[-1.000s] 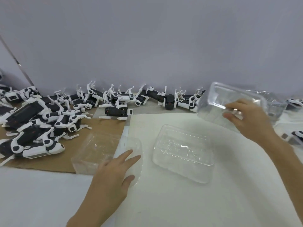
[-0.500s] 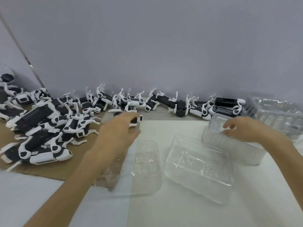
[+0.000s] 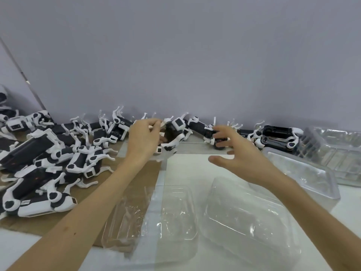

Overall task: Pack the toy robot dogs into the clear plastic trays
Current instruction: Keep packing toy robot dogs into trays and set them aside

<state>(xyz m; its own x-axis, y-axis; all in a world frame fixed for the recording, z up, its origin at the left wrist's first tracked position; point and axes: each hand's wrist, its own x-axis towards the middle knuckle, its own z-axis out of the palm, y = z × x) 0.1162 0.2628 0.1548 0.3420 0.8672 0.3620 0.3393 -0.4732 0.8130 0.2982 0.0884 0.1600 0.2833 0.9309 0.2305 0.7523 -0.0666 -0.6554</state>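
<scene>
Up by the grey wall [image 3: 195, 55], left hand [image 3: 143, 139] pinches a black-and-white plastic toy robot dog [image 3: 176, 127]; right hand [image 3: 241, 155], fingers spread wide, hovers just beside it.

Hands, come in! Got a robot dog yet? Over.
Left hand grips black-and-white toy robot dog. Right hand open, empty. Clear plastic trays empty. Nothing blocking.

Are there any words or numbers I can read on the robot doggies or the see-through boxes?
No text here can be read.
Small grey mark on the nearest toy robot dog: too blurred to read.
Small mark on a dog by the wall: too small to read.
Clear plastic trays: no print visible.
</scene>
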